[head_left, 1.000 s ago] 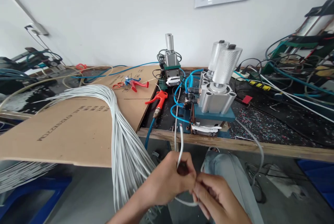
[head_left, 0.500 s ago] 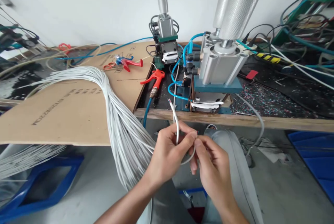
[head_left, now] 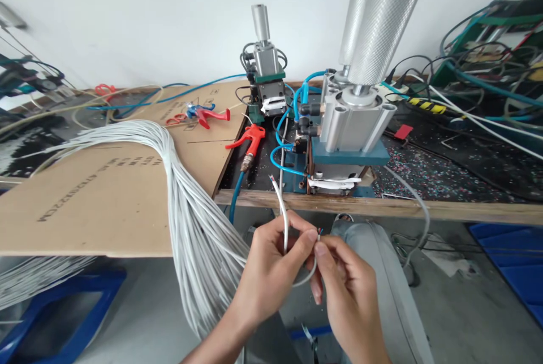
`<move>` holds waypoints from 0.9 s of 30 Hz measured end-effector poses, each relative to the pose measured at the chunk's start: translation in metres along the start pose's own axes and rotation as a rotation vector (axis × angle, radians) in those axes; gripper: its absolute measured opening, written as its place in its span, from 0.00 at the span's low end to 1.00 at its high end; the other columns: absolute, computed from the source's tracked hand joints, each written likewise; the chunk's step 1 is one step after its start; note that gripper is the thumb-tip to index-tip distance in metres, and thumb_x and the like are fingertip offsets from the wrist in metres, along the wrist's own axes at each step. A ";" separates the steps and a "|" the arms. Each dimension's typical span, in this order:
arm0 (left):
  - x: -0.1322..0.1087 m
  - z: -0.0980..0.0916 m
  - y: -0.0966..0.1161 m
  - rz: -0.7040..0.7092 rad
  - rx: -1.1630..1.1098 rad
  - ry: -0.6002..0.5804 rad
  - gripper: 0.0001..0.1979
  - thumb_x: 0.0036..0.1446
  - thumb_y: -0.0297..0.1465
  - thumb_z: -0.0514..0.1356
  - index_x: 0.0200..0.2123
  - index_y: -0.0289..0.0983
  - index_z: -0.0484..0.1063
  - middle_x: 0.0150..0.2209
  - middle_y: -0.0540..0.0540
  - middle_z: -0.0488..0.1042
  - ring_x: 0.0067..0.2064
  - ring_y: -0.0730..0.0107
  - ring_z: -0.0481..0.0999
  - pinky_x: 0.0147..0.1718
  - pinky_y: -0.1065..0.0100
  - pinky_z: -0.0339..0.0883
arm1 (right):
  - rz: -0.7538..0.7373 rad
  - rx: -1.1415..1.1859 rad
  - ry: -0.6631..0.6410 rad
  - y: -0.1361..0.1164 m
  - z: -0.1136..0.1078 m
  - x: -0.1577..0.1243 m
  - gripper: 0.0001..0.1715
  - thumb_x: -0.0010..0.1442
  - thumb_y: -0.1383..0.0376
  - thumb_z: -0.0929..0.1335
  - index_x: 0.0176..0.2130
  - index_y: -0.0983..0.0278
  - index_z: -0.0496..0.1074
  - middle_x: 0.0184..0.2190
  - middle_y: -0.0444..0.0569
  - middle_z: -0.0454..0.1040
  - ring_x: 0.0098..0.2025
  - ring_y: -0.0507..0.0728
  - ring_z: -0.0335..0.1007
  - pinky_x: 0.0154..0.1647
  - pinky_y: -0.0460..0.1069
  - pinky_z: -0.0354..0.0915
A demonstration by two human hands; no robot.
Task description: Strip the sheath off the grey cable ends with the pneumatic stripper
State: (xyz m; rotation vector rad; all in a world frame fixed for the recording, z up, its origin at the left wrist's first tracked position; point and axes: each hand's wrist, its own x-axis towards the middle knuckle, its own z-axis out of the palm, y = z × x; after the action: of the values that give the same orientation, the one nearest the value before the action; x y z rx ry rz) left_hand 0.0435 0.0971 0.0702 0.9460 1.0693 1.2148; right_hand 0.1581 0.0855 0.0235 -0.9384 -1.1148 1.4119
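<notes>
My left hand (head_left: pixel 271 265) is closed around a single white cable (head_left: pixel 283 212), pinching it so one stripped end points up toward the bench edge. My right hand (head_left: pixel 339 282) pinches the cable's other end right beside the left fingertips; the cable loops between both hands. A thick bundle of white cables (head_left: pixel 182 200) drapes over the cardboard sheet (head_left: pixel 97 194) and hangs down just left of my left wrist. A pneumatic press with a blue base (head_left: pixel 350 126) stands on the bench directly beyond my hands.
A second smaller press (head_left: pixel 266 78) stands further back. A red air blow gun (head_left: pixel 250 141) and red-blue tools (head_left: pixel 199 115) lie nearby. Tangled cables (head_left: pixel 479 59) crowd the right. Blue crates (head_left: pixel 509 262) sit on the floor. My grey trouser leg (head_left: pixel 382 285) is under the hands.
The view moved in closer and lower toward the bench. My hands rose slightly with the cable and its end now points nearer the bench edge; both still pinch it.
</notes>
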 end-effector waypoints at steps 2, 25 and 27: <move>0.001 -0.003 -0.001 -0.011 0.054 0.007 0.12 0.65 0.36 0.64 0.33 0.35 0.71 0.20 0.56 0.68 0.18 0.83 0.66 0.17 0.83 0.59 | 0.058 0.032 0.067 -0.003 0.003 -0.002 0.22 0.69 0.50 0.69 0.32 0.64 0.72 0.18 0.38 0.61 0.18 0.45 0.57 0.18 0.39 0.55; -0.005 0.000 -0.005 0.084 0.072 0.168 0.12 0.63 0.36 0.64 0.29 0.39 0.69 0.17 0.57 0.65 0.15 0.80 0.65 0.14 0.79 0.56 | 0.189 0.126 0.263 -0.006 0.034 -0.007 0.28 0.61 0.42 0.72 0.32 0.64 0.70 0.16 0.37 0.58 0.18 0.46 0.51 0.19 0.42 0.49; -0.004 -0.001 -0.006 0.079 0.059 0.165 0.12 0.64 0.36 0.64 0.30 0.39 0.69 0.18 0.57 0.66 0.15 0.80 0.65 0.14 0.79 0.57 | 0.193 0.136 0.264 -0.005 0.035 -0.008 0.29 0.60 0.41 0.72 0.32 0.64 0.70 0.16 0.37 0.57 0.18 0.46 0.50 0.20 0.41 0.48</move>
State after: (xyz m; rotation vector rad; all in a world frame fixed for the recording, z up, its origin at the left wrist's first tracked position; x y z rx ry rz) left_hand 0.0442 0.0923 0.0651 0.9534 1.2130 1.3502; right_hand 0.1273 0.0731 0.0370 -1.1198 -0.7390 1.4495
